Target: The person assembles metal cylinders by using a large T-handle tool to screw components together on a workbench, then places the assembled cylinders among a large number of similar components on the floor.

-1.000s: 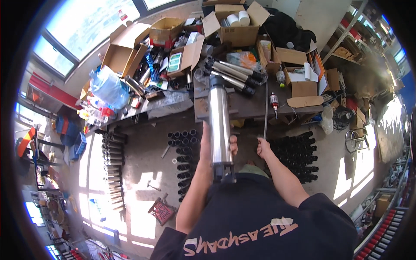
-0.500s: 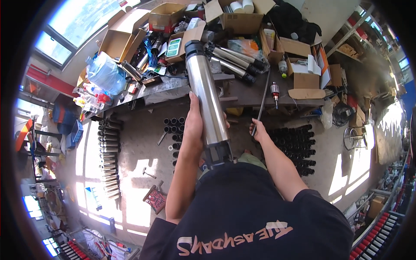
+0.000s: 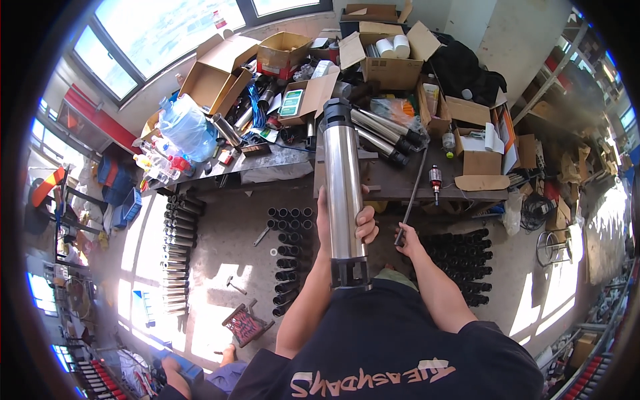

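A shiny steel cylinder with black end fittings [image 3: 343, 190] stands nearly upright in front of my chest, its slotted black end toward me. My left hand [image 3: 366, 225] is wrapped round its lower half, fingers showing on the right side. My right hand [image 3: 409, 241] is closed on the near end of a long thin metal rod [image 3: 415, 190]. The rod slants up past the bench edge; whether its far end touches the bench, I cannot tell. Behind the held cylinder, several similar steel cylinders [image 3: 383, 137] lie on the workbench [image 3: 393, 179].
Cardboard boxes [image 3: 397, 72], a big clear water bottle [image 3: 187, 127] and a red-and-silver motor rotor [image 3: 435, 181] are on the bench. Black ring-ended parts [image 3: 460, 263] and tubes [image 3: 181, 253] stand in rows on the floor, near a small stool [image 3: 248, 325]. Another person's arm [image 3: 177, 377] shows lower left.
My view has shifted, and the cylinder now stands straighter and further right. Left fingers now show round its right side. Another person's arm and leg have come in at lower left.
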